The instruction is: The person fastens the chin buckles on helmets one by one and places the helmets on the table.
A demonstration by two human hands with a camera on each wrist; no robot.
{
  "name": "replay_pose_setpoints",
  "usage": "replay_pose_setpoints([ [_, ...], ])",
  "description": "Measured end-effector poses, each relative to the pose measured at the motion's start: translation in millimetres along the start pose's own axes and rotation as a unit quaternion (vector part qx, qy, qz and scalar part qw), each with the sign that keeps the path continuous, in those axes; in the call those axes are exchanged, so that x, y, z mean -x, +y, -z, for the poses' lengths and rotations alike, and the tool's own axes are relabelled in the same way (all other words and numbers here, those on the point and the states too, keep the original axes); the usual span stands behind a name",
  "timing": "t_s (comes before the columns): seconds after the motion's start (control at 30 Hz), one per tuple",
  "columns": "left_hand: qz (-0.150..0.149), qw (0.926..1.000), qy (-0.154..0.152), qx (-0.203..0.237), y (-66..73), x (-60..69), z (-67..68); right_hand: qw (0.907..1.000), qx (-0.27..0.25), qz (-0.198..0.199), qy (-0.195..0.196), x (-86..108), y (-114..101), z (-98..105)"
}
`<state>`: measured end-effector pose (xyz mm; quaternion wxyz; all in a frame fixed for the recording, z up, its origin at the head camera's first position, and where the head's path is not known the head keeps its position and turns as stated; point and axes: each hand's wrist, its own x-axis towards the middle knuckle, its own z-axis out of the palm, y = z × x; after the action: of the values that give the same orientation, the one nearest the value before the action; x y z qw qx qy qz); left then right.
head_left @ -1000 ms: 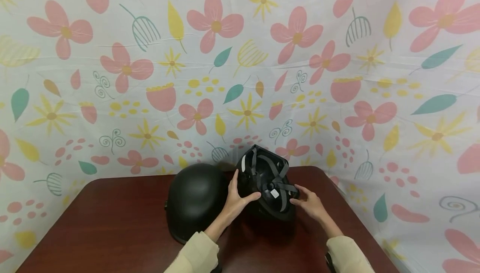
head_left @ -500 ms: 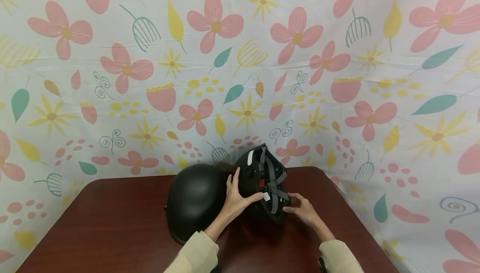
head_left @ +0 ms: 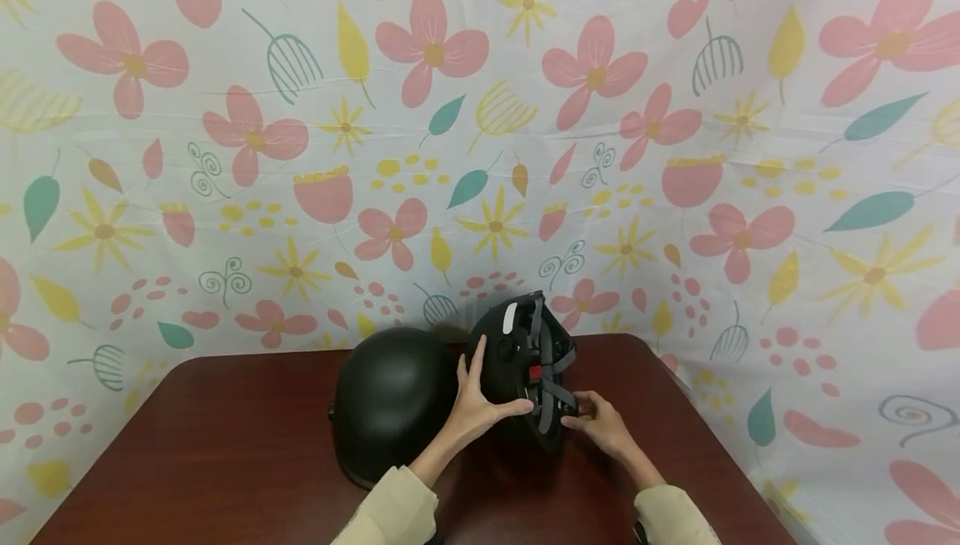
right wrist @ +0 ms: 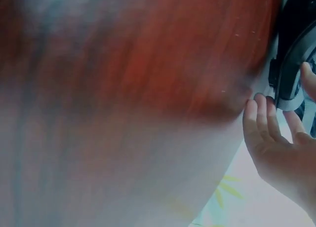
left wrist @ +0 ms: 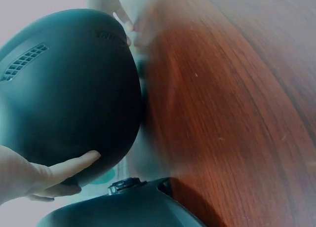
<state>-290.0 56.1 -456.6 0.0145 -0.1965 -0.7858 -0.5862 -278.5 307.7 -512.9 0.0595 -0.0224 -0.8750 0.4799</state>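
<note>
A black helmet is tipped on its side on the table, its hollow with grey straps turned to the right. A white strip and a small red part show on it. My left hand holds it from the left, thumb near the rim and fingers spread on the shell. At its right edge, my right hand pinches the rim between thumb and fingers. In the left wrist view the helmet shows its smooth shell with slotted vents. The right wrist view has the right hand at the rim.
A second black helmet rests dome up on the table, just left of the left hand. The dark red-brown table ends at a hanging flowered cloth behind and at the right.
The held helmet has turned, so more of its outer shell and less of its hollow shows. My right hand has moved left and slightly down with the rim.
</note>
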Motion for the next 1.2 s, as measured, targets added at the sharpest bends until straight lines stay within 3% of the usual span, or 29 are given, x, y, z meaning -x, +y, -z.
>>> replay_pose_setpoints([
  [0.47, -0.01, 0.9997, 0.022, 0.004, 2.2, 2.1, -2.4, 0.9996, -0.002, 0.023, -0.019, 3.4, -11, 12],
  [0.9, -0.01, 0.9998, 0.015, -0.003, 3.3, 0.0, -6.2, 0.9966, -0.012, 0.081, -0.003, -0.6, -45, 23],
  [1.2, -0.008, 0.9999, 0.011, 0.001, 4.1, 0.5, -6.9, 0.9908, 0.01, 0.135, -0.005, 0.3, -86, 29],
])
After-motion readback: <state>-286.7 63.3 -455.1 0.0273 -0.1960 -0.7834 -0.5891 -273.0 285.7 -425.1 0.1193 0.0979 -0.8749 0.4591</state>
